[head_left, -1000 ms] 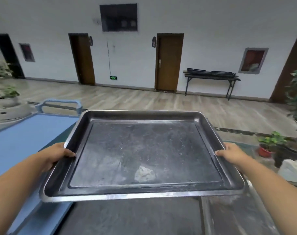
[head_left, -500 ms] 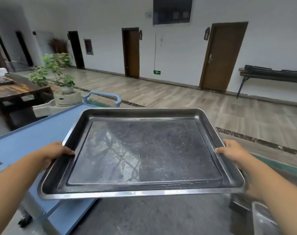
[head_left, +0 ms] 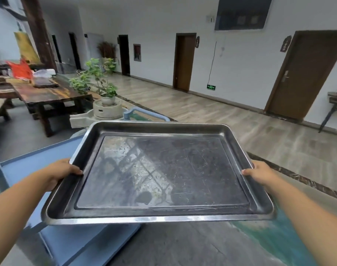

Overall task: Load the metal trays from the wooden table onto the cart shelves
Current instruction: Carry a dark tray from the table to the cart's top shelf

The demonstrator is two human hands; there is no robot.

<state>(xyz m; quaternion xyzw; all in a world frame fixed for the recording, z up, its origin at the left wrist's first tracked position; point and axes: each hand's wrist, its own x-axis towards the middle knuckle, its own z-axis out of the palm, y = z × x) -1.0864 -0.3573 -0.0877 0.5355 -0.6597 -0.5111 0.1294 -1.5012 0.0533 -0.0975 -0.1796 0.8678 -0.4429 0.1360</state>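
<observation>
Left hand [head_left: 62, 172] at 9 o'clock and right hand [head_left: 261, 172] at 3 o'clock grip tray [head_left: 160, 175] rims, thumbs on top; cart [head_left: 40, 162] below-left.

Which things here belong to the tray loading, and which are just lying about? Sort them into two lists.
Part of the job:
- metal tray, held level
- left hand and right hand, each gripping a side rim of the tray
- blue cart, partly under the tray's left side

Just lying about:
- potted plant
- red plastic bag
- green exit sign
</observation>
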